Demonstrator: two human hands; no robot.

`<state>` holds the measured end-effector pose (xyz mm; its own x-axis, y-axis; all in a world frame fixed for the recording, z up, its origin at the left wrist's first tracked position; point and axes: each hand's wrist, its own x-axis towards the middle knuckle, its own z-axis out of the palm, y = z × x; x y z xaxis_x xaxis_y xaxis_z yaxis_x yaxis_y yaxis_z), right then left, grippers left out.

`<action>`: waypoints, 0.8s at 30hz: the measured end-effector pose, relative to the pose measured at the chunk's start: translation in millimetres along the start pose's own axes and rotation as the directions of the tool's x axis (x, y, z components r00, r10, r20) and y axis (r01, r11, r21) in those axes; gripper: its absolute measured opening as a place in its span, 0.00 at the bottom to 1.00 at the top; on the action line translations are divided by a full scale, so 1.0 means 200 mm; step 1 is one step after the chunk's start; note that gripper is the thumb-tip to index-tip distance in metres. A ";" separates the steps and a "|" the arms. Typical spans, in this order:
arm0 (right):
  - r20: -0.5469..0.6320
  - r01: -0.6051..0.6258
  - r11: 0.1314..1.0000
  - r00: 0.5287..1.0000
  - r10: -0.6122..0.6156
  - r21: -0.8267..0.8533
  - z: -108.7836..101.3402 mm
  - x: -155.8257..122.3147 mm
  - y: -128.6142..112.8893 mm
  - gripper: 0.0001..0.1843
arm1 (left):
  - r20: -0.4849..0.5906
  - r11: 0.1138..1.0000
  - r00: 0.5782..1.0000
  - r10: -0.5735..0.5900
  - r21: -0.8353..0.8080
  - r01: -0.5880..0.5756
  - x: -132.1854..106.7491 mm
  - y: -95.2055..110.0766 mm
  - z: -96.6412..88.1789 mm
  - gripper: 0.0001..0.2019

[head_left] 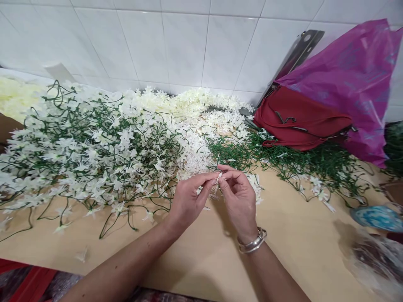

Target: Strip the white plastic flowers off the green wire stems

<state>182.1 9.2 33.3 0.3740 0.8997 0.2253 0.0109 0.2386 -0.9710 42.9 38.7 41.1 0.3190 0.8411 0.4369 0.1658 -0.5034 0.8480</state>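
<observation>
My left hand (pixel 189 196) and my right hand (pixel 241 199) meet above the table, fingertips pinched together on a small white flower piece (pixel 219 176). Fingers cover most of it, so its full shape is hidden. Just behind the hands lies a pile of loose white flower pieces (pixel 195 157). Bare green stems (pixel 231 151) are heaped beside that pile. To the left spreads a large tangle of white artificial flowers (pixel 94 144) on green stems. A silver bracelet (pixel 253 242) circles my right wrist.
The tan tabletop (pixel 195 256) meets a white tiled wall (pixel 185 46). A red bag (pixel 302 119) and a purple plastic bag (pixel 349 79) stand at the back right. Cream blossoms (pixel 201 98) line the wall. A clear plastic bag (pixel 374 260) sits at right, a red stool (pixel 34 285) below left.
</observation>
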 end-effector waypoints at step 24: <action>0.010 0.429 0.870 0.898 -0.440 -0.241 -0.02 -0.02 -0.01 0.07 | -0.068 0.946 0.994 -0.087 -0.319 0.061 -0.01 0.02 0.02 0.06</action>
<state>184.2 3.6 33.6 0.3217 0.7067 0.6301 0.3938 0.5053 -0.7678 46.5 34.0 43.0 0.2395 0.8931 0.3808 -0.1213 -0.3616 0.9244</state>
